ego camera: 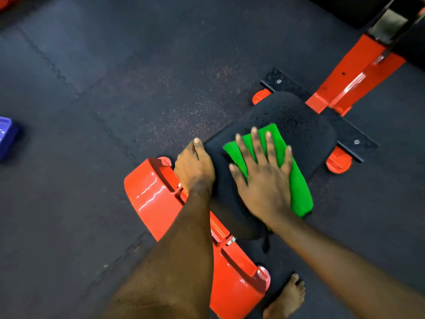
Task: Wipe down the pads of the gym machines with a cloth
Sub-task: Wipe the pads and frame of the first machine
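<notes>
A black padded seat (pixel 296 127) of a red gym machine lies in the middle of the view. A folded green cloth (pixel 299 187) lies flat on its near right part. My right hand (pixel 264 173) presses on the cloth with fingers straight and spread. My left hand (pixel 195 166) grips the pad's left edge, fingers curled over the side and thumb on top. The pad's far half is bare and looks speckled.
A curved red shield (pixel 149 194) runs along the pad's left side. The red frame post (pixel 354 72) and a black base plate (pixel 349 132) stand beyond the pad. A blue object (pixel 7 137) sits at the left edge. My bare foot (pixel 287 298) stands on the dark rubber floor.
</notes>
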A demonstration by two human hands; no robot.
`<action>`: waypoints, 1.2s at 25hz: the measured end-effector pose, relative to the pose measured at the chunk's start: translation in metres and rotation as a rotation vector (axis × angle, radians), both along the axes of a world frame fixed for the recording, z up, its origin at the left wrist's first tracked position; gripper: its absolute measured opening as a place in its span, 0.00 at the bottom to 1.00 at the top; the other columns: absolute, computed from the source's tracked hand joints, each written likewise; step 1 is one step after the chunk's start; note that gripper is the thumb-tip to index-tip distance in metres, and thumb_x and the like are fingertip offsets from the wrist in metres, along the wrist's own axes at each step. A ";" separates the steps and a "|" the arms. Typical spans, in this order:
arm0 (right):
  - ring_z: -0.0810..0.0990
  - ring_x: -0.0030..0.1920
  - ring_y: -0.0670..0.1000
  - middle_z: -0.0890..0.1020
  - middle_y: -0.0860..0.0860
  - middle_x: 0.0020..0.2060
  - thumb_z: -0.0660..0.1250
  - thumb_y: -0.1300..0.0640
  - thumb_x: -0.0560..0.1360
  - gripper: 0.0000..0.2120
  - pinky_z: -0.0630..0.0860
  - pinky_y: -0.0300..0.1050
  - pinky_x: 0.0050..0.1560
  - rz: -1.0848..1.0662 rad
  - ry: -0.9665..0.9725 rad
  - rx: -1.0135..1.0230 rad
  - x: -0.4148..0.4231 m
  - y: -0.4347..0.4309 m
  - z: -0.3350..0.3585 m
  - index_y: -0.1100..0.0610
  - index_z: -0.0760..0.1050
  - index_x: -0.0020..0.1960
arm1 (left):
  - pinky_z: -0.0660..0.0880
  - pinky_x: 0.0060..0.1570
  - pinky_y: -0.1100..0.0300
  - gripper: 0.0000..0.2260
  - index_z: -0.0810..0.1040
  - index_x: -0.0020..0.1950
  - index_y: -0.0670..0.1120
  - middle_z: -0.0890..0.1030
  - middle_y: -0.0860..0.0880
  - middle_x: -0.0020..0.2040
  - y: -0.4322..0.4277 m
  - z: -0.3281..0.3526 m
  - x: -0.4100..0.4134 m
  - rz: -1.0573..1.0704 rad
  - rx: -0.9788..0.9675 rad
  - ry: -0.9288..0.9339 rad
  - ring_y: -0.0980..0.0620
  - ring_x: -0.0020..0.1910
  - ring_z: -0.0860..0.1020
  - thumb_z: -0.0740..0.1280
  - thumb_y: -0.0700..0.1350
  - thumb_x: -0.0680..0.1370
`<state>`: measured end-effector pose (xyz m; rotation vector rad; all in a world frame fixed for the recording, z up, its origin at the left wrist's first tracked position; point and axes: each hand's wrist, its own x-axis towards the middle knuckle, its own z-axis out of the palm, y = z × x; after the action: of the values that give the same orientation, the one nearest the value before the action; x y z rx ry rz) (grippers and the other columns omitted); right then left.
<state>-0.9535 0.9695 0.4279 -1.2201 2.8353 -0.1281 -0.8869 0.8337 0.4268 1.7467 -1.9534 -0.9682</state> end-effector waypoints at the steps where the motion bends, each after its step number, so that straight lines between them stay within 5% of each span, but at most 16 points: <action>1: 0.49 0.81 0.57 0.49 0.49 0.82 0.50 0.36 0.82 0.31 0.47 0.70 0.75 -0.002 0.005 0.009 0.010 0.017 0.003 0.42 0.49 0.82 | 0.72 0.51 0.46 0.17 0.81 0.49 0.44 0.83 0.38 0.52 0.001 -0.001 0.000 0.004 0.001 0.009 0.35 0.53 0.78 0.56 0.51 0.84; 8: 0.50 0.81 0.58 0.52 0.48 0.82 0.50 0.39 0.82 0.27 0.52 0.73 0.73 -0.035 -0.054 -0.025 -0.047 -0.078 -0.005 0.41 0.56 0.80 | 0.70 0.50 0.49 0.19 0.82 0.52 0.44 0.84 0.40 0.53 0.004 -0.002 -0.001 0.013 -0.030 0.022 0.37 0.54 0.79 0.54 0.52 0.84; 14: 0.48 0.82 0.55 0.48 0.47 0.82 0.51 0.35 0.81 0.32 0.47 0.69 0.75 0.034 -0.027 0.005 0.009 0.011 0.004 0.41 0.48 0.82 | 0.72 0.48 0.46 0.17 0.80 0.47 0.44 0.83 0.39 0.49 0.002 -0.004 -0.001 0.019 -0.016 0.015 0.35 0.50 0.79 0.56 0.52 0.84; 21: 0.49 0.81 0.56 0.54 0.48 0.82 0.52 0.38 0.81 0.28 0.51 0.71 0.74 -0.050 -0.066 -0.037 -0.052 -0.082 -0.005 0.41 0.58 0.80 | 0.70 0.50 0.49 0.18 0.81 0.51 0.44 0.84 0.39 0.52 0.003 -0.004 -0.002 -0.006 -0.049 -0.016 0.37 0.53 0.78 0.55 0.52 0.84; 26: 0.48 0.82 0.55 0.48 0.48 0.82 0.51 0.33 0.80 0.33 0.47 0.69 0.75 0.007 -0.021 -0.020 -0.001 -0.003 0.001 0.42 0.48 0.82 | 0.71 0.50 0.49 0.18 0.82 0.51 0.46 0.84 0.40 0.51 0.001 -0.006 -0.001 -0.006 -0.033 -0.014 0.36 0.53 0.79 0.55 0.52 0.84; 30: 0.48 0.81 0.55 0.51 0.48 0.82 0.49 0.30 0.79 0.32 0.53 0.71 0.74 0.008 -0.027 -0.018 -0.035 -0.033 -0.003 0.40 0.54 0.80 | 0.70 0.50 0.48 0.17 0.82 0.51 0.45 0.84 0.39 0.51 0.003 -0.003 -0.001 -0.008 -0.050 -0.025 0.36 0.53 0.79 0.56 0.51 0.84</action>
<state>-0.9884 0.9370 0.4249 -1.2240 2.8123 -0.1690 -0.8878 0.8365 0.4236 1.7328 -1.9841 -0.8965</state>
